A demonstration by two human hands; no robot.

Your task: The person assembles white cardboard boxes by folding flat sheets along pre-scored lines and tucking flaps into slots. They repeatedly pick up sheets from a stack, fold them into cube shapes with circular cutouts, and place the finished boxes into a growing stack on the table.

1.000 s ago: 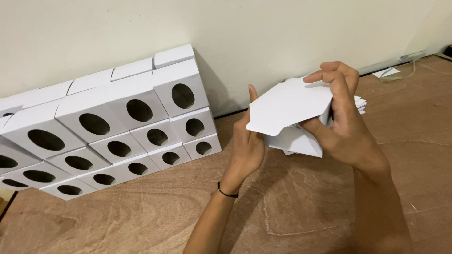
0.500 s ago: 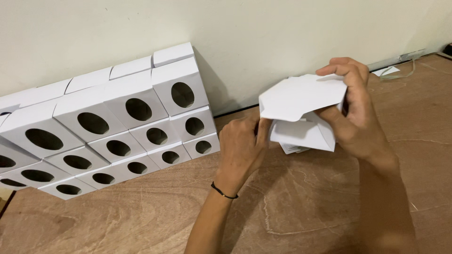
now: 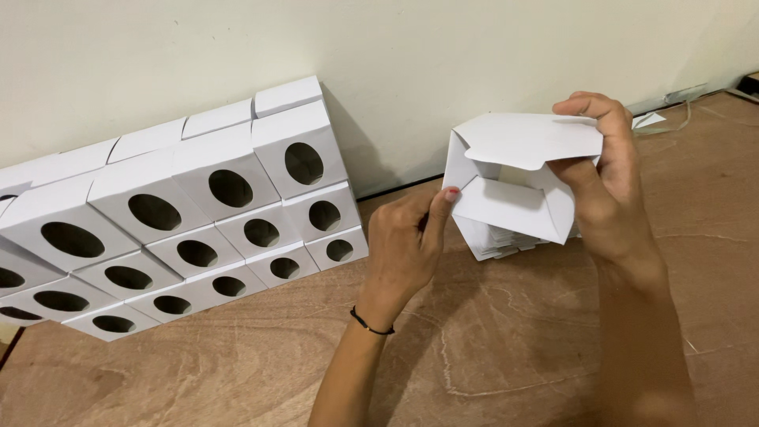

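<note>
Your right hand (image 3: 609, 186) pinches the half-folded white carton (image 3: 514, 186) by its top flap; your left hand (image 3: 407, 237) grips its left wall.

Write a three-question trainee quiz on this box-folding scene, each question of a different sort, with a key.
1. True or false: the finished white boxes stacked against the wall have round holes in their fronts.
2. Which wrist wears a thin black band? A left, B right, C both.
3. Fill in: the part-folded white box is held above a stack of flat white ____ on the wooden floor.

Key: 1 true. 2 A. 3 blanks. The left hand pinches the box's left edge; the right hand grips its top flap.
</note>
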